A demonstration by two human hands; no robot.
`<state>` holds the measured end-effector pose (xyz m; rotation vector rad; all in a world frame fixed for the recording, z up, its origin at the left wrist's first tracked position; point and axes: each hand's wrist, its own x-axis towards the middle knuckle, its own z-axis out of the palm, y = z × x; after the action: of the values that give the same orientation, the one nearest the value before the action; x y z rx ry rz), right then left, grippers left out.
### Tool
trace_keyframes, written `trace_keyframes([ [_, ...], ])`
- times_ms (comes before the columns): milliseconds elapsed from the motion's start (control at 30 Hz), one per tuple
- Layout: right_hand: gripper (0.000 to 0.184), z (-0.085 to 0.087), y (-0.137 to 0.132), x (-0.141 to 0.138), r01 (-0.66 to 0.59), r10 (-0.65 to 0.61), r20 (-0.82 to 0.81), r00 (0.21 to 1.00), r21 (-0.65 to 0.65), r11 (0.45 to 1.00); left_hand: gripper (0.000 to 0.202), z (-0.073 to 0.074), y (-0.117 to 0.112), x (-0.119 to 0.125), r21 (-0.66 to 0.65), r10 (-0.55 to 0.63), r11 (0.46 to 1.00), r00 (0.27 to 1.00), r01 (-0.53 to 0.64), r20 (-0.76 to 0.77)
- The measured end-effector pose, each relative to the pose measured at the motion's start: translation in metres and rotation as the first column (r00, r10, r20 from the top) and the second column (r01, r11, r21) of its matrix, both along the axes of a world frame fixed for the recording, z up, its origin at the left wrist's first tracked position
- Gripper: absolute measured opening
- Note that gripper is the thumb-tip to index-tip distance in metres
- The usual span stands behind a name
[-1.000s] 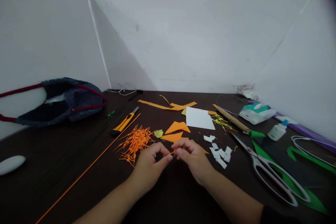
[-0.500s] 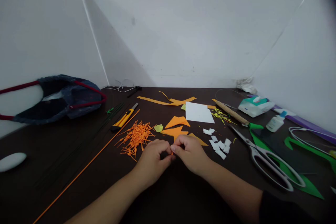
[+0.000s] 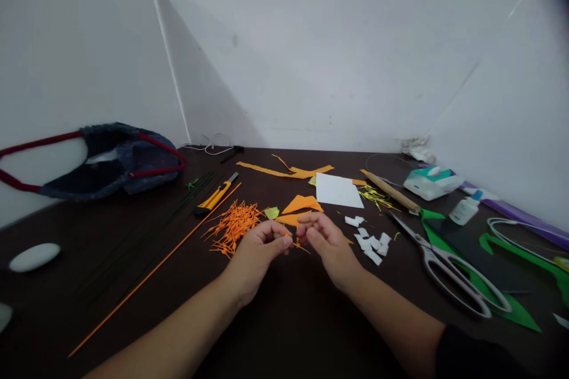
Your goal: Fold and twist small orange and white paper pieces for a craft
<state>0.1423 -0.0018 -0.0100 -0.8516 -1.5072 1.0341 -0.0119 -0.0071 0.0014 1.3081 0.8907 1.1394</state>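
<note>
Pinched between thumb and forefinger, a thin orange strip [image 3: 303,248] was held in the left hand [image 3: 262,251], its loose end slanting out toward the right. The right hand [image 3: 326,249] faced it with fingers curled just beside the strip; from where I stood I could not tell whether they touched it. Both hands were close together above the near middle of the dark table [image 3: 284,320], a narrow gap between them.

Just beyond the left hand lay a heap of orange twists [image 3: 237,222], tangled and thin, with a small yellow-green scrap [image 3: 271,212] at its edge. Folded orange paper [image 3: 303,204] lay past the fingers, and behind it a white sheet [image 3: 340,190] lay flat near some yellow shreds [image 3: 373,196]. Small white scraps [image 3: 373,256] were scattered to the right of the right hand.

Farther right I saw big scissors [image 3: 427,247], their handles toward the person and partly over green paper [image 3: 520,311], and a small bottle [image 3: 464,210] with a blue cap stood near a soft packet [image 3: 433,183]. Over on the left, a yellow cutter [image 3: 217,194] lay beside a long orange stick [image 3: 155,269]. Beyond them, a dark blue bag [image 3: 155,157] with red handles slumped by the wall.
</note>
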Motion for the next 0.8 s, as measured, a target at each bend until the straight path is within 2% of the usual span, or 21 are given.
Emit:
trace_keyframes([
  [67, 0.029, -0.004, -0.0027, -0.0018, -0.016, 0.016, 0.01, 1.0, 0.03, 0.999, 0.005, -0.0013, 0.0018, -0.0013, -0.017, -0.007, 1.0, 0.997, 0.008, 0.078],
  [133, 0.034, -0.0064, -0.0054, -0.0047, 0.023, -0.031, 0.076, 0.997, 0.101, 0.995, 0.006, -0.0028, 0.003, -0.0019, -0.032, -0.01, 0.999, 0.994, 0.013, 0.109],
  [233, 0.024, -0.0061, -0.0083, -0.0079, 0.125, -0.164, 0.184, 0.969, 0.206, 0.971, 0.006, -0.0045, 0.0036, -0.0017, -0.043, -0.011, 0.999, 0.991, 0.017, 0.135],
  [367, 0.011, -0.0017, -0.0088, -0.0071, 0.21, -0.277, 0.278, 0.92, 0.249, 0.945, 0.004, -0.0041, 0.0044, -0.0012, -0.032, 0.02, 0.999, 0.988, -0.015, 0.156],
  [633, 0.009, 0.0014, -0.0074, -0.0059, 0.172, -0.247, 0.341, 0.907, 0.235, 0.957, 0.006, 0.0008, 0.0056, -0.0049, -0.045, 0.111, 0.993, 0.982, -0.105, 0.152],
  [800, 0.005, 0.0025, -0.0087, -0.008, 0.16, -0.259, 0.364, 0.895, 0.279, 0.947, 0.007, -0.0015, 0.0068, -0.0058, -0.034, 0.131, 0.991, 0.984, -0.128, 0.119],
])
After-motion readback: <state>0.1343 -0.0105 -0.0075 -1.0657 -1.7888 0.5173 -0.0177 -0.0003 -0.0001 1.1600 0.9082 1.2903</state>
